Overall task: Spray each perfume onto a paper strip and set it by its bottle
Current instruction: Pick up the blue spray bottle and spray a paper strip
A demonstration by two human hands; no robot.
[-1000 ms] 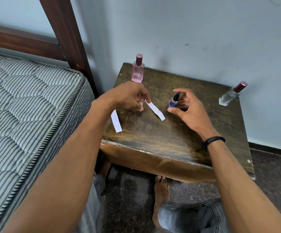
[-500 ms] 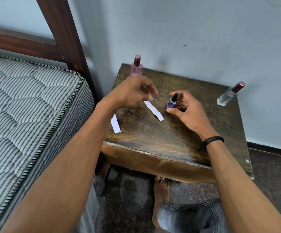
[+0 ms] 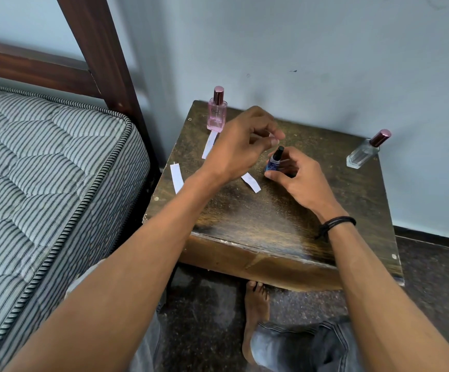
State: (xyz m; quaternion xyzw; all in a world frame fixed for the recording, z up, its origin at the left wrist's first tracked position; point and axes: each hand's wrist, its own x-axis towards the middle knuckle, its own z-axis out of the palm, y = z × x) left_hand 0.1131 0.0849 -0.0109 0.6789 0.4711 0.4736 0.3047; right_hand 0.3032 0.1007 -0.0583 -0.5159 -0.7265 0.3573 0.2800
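Note:
My right hand (image 3: 298, 181) grips a small blue perfume bottle (image 3: 272, 165) with a black cap, tilted and low over the middle of the wooden table (image 3: 258, 224). My left hand (image 3: 242, 149) hovers just left of and above that cap, thumb and forefinger close together and holding nothing. One white paper strip (image 3: 251, 183) lies flat beside the blue bottle, partly under my left wrist. A pink bottle (image 3: 217, 114) stands at the back left with a strip (image 3: 209, 145) in front of it. A third strip (image 3: 177, 179) lies over the table's left edge. A clear bottle (image 3: 364, 151) stands at the back right.
A striped mattress (image 3: 43, 183) and a dark wooden bed post (image 3: 102, 55) are close on the left. A pale wall (image 3: 312, 49) runs right behind the table. My bare foot (image 3: 255, 312) and jeans-clad knee (image 3: 298, 350) are on the dark floor under the table's front edge.
My left hand let go of the middle strip, which now lies flat, and moved up and right to the blue bottle's cap. My right hand stayed on the blue bottle.

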